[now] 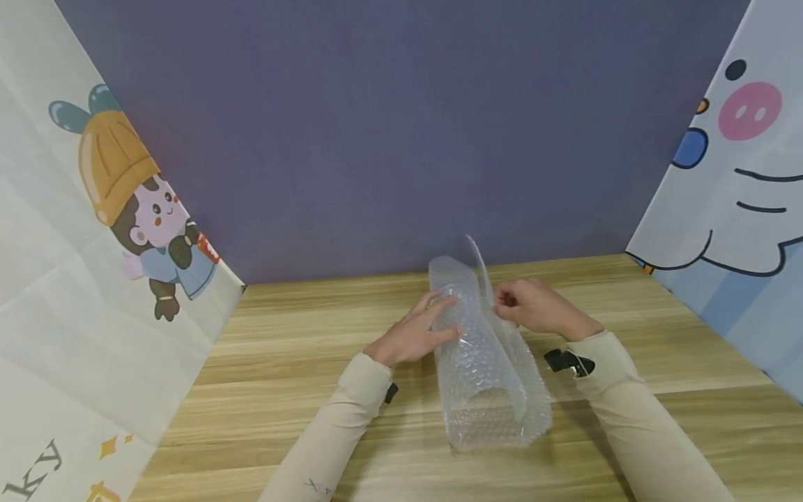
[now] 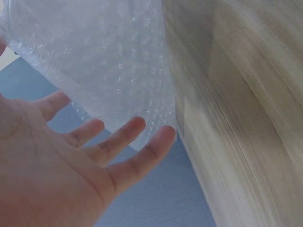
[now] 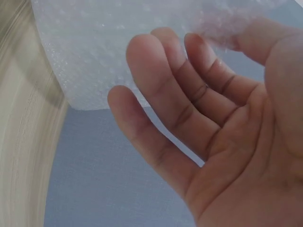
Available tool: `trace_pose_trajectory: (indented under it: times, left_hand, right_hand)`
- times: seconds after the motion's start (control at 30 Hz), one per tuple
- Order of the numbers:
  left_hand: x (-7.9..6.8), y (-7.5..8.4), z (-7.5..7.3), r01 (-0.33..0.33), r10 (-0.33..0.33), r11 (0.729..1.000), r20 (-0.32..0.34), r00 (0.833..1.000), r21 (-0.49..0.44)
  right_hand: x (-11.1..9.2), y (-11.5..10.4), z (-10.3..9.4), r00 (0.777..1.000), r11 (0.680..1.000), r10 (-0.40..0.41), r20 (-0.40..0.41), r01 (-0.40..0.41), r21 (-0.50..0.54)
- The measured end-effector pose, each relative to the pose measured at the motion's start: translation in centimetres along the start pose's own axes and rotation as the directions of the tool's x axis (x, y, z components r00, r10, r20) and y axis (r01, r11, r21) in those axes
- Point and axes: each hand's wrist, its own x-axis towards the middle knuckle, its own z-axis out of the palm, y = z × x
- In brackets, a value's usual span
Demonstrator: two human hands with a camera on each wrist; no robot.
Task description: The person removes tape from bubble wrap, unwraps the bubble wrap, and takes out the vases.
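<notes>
Clear bubble wrap (image 1: 483,422) lies folded over itself on the wooden table, its long side running away from me, with a loose flap standing up along its right side. My left hand (image 1: 410,337) rests on its left part, fingers spread and fairly straight. In the left wrist view those fingers reach along the edge of the wrap (image 2: 104,52). On the other side, my right hand (image 1: 542,307) pinches the raised flap between thumb and finger. The right wrist view has the remaining fingers loosely bent in front of the wrap (image 3: 85,56).
The wood-grain table (image 1: 301,390) meets a grey-purple panel (image 1: 389,139) at the back. Cartoon-printed sheets stand at the left (image 1: 56,230) and right (image 1: 753,209). Dark wrist devices (image 1: 569,363) sit at the cuffs of both light sleeves.
</notes>
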Motion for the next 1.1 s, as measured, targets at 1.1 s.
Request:
trace_pose_trajectory:
  times: [1.1]
  left_hand:
    - [0.43,-0.36,0.35,-0.056,0.055,0.996,-0.019,0.998,-0.074]
  right_hand:
    - [-0.48,0.95,-0.72,0.995,0.991,0.095,-0.028,-0.097,-0.096]
